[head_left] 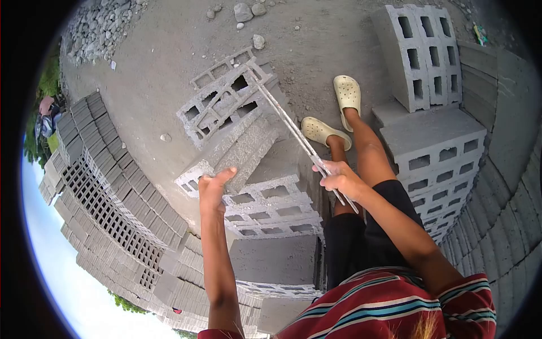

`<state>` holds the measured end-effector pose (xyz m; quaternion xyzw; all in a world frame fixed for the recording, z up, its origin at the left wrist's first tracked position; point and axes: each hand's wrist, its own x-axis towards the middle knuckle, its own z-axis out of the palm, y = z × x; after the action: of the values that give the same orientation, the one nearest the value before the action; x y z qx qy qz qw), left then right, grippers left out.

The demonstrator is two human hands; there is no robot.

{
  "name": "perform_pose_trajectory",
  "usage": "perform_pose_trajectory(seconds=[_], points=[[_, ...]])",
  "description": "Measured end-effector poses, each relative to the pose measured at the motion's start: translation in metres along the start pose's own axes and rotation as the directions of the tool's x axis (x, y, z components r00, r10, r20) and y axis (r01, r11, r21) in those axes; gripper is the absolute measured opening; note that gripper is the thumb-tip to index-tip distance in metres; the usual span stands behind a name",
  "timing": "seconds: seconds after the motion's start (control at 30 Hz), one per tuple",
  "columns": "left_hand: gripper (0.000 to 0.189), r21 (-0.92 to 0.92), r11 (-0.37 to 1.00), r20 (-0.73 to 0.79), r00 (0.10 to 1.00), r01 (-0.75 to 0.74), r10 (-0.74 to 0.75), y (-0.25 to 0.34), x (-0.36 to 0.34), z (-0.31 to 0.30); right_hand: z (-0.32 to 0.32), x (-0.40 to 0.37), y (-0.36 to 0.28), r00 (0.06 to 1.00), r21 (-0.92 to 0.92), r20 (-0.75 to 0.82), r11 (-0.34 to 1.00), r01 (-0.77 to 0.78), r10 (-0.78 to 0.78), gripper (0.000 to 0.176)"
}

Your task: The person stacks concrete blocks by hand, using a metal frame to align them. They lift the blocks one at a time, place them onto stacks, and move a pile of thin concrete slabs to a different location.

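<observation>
My right hand (341, 179) is closed around a pair of long, thin metal rods (293, 129). Their far end reaches a group of hollow concrete blocks (197, 116) on the ground, whose openings face up and away from me. At the end of a grey concrete block (243, 152) is my left hand (213, 191), its fingers curled at the edge and its thumb stretched along the top. That block lies slanted on a stack of hollow blocks (271, 195). My left fingertips are hidden.
Tall block stacks stand at the right (435, 135), with three blocks (420, 56) on top. A long wall of stacked blocks (113, 186) curves along the left. My feet in cream clogs (347, 93) are on sandy ground. Stones (104, 28) lie heaped far left; a person (48, 116) is beyond.
</observation>
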<state>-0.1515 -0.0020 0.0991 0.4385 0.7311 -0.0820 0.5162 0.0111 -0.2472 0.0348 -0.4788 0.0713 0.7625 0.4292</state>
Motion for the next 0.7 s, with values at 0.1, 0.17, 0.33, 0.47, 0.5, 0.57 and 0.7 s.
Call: perform_pose_trajectory(seconds=[0.1,0.17,0.33,0.47,0.5,0.57,0.7], points=[[0.044,0.019,1.0,-0.037,0.999,-0.019,0.02,0.0,-0.005,-0.012,0.009,0.011,-0.012,0.996,0.013,0.034,0.996,-0.084,0.083,0.059],[0.037,0.023,0.999,-0.049,0.998,-0.044,0.045,0.0,-0.008,-0.017,0.016,0.013,-0.021,0.999,0.041,0.025,0.999,0.026,-0.027,0.058],[0.026,-0.055,0.998,0.061,0.998,0.003,0.001,-0.005,-0.001,-0.042,0.03,0.018,-0.031,0.996,0.052,0.047,0.996,0.073,-0.076,0.06],[0.028,-0.055,0.996,0.044,0.997,-0.066,0.068,0.006,-0.007,-0.035,0.03,0.022,-0.017,0.992,0.274,0.091,0.956,-0.108,0.086,0.067],[0.028,-0.064,0.995,0.048,0.996,-0.077,0.08,0.006,-0.007,-0.035,0.035,0.018,-0.011,0.991,0.364,0.094,0.922,-0.128,0.1,0.068],[0.03,-0.061,0.996,0.038,0.997,-0.064,0.066,0.001,-0.013,-0.038,0.044,0.016,-0.003,0.999,0.425,-0.012,0.905,0.033,-0.031,0.049],[0.032,-0.065,0.997,0.061,0.998,-0.029,0.033,0.003,-0.012,-0.035,0.031,0.023,0.002,0.994,0.294,0.054,0.952,0.078,-0.098,0.049]])
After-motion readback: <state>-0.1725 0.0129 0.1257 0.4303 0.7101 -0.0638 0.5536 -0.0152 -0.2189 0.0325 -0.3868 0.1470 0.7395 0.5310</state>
